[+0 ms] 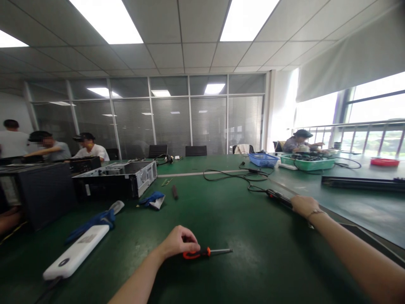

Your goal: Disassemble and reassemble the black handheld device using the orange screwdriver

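Orange-handled screwdriver (205, 252) lies flat on the green table (240, 219), shaft pointing right. The left hand (179, 242) has its fingers curled around the handle end, touching it. The right hand (303, 205) is closed over a black corded tool (278, 196) farther right. Judged step: picking up tools. An open computer case (126, 177) sits well apart.

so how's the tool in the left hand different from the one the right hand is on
The screwdriver under the left hand is short, orange-handled and cordless, with a bare metal shaft pointing right. The black tool at the right hand is dark, and a cable trails from it across the green table. Both lie flat on the table.
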`<state>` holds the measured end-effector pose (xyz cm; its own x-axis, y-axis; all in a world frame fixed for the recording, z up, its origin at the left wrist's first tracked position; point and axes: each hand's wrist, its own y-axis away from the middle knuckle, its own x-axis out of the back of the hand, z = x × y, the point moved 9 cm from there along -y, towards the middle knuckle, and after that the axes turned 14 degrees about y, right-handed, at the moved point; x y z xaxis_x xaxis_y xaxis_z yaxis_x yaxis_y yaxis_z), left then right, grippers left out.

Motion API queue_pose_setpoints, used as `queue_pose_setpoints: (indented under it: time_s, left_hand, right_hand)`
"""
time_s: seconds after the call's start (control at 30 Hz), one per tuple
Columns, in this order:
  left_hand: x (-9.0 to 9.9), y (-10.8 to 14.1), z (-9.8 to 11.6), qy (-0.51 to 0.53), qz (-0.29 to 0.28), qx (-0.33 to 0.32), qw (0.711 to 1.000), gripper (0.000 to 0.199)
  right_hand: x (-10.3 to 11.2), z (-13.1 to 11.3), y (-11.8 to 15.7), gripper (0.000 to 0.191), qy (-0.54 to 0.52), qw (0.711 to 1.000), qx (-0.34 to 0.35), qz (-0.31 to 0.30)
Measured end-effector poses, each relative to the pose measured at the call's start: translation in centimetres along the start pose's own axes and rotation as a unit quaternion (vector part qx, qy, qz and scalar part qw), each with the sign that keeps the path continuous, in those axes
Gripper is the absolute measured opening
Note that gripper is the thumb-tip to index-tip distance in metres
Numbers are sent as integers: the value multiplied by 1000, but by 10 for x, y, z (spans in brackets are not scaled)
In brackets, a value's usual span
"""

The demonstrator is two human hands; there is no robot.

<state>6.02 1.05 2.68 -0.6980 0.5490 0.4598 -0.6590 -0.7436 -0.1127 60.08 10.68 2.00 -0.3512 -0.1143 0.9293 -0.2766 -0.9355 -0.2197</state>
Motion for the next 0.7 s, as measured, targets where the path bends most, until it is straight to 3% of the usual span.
queue_pose_setpoints:
  time_s: [0.43,0.7]
  left_hand:
    - [0,3,1,-9,-4,11,1000,53]
    - [0,0,-1,-19,3,5,1000,50]
  right_hand:
    - [-12,0,-2,12,38,999,7,-3]
    - [2,17,16,44,37,997,-15,68]
